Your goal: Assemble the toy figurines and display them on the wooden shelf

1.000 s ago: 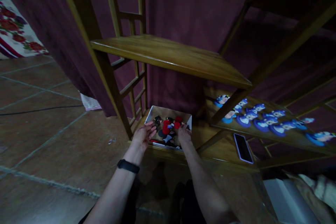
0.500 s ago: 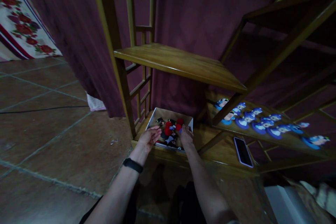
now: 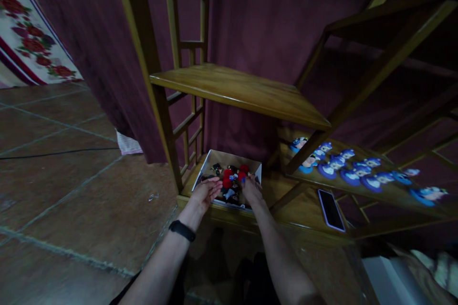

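A shallow white cardboard box (image 3: 206, 167) sits on the low wooden shelf and holds several small figurines in red, black and white (image 3: 228, 178). My left hand (image 3: 206, 190) is at the box's front left, palm turned inward and fingers stretched out, with nothing in it. It wears a black wristband (image 3: 182, 230). Inside the right side of the box, my right hand (image 3: 252, 189) has its fingers bent down among the figurines. A small blue piece (image 3: 243, 180) shows at its fingertips; what the fingers hold is too dark and small to make out.
A wooden shelf board (image 3: 236, 90) spans above the box. To the right, several blue and purple figurines (image 3: 331, 167) stand on another shelf board, and a phone (image 3: 331, 209) lies below them. Maroon curtain (image 3: 246, 24) hangs behind. A cable (image 3: 60, 153) crosses the floor at left.
My right hand has shifted slightly left and lower in the box, the blue piece moving with its fingertips. My left hand stays outstretched at the box's left. The view has shifted a little.
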`<state>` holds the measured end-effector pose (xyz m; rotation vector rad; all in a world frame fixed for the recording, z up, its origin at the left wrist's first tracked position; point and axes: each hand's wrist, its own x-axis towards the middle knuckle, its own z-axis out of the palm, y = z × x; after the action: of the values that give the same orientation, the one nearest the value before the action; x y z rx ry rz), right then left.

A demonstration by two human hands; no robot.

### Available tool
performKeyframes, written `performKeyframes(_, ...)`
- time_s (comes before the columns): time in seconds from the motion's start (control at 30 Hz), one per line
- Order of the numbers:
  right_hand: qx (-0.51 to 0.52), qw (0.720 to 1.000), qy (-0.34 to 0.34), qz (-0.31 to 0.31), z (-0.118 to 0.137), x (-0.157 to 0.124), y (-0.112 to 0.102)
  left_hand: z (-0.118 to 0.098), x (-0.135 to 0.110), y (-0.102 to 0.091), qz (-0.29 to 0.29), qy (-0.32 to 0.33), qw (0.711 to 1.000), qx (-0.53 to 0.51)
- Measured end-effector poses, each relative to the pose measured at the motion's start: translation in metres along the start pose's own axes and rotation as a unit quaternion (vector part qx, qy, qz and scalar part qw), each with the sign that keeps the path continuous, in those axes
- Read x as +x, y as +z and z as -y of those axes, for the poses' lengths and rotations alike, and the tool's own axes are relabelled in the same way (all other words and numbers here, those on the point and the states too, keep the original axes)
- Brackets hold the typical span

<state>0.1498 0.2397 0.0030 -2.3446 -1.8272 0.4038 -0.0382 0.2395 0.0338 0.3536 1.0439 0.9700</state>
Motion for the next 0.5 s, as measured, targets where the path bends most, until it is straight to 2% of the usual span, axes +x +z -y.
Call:
performKeyframes(0.1, 0.107, 0.993, 0.035, -0.033, -0.003, 0.004, -0.003, 0.003, 0.001, 0.001, -0.001, -0.001, 1.000, 0.008)
performKeyframes(0.17, 0.233, 0.971, 0.059, -0.020, -0.003, 0.004, -0.006, 0.006, 0.001, 0.003, -0.007, 0.000, 1.000, 0.013)
performKeyframes(0.23, 0.386, 0.920, 0.065, 0.020, 0.002, 0.000, -0.010, 0.012, -0.001, 0.007, -0.013, 0.001, 1.000, 0.015)
performKeyframes(0.3, 0.519, 0.851, 0.048, 0.069, 0.009, -0.009, -0.011, 0.019, -0.004, 0.012, -0.007, 0.007, 1.000, 0.010)
performKeyframes(0.37, 0.600, 0.792, 0.022, 0.109, 0.018, -0.021, -0.011, 0.027, -0.009, 0.017, 0.024, 0.012, 1.000, -0.006)
performKeyframes(0.43, 0.626, 0.768, 0.009, 0.137, 0.026, -0.032, -0.010, 0.035, -0.016, 0.019, 0.062, 0.020, 0.998, -0.022)
performKeyframes(0.5, 0.615, 0.774, 0.004, 0.151, 0.032, -0.042, -0.009, 0.042, -0.023, 0.018, 0.064, 0.035, 0.997, -0.032)
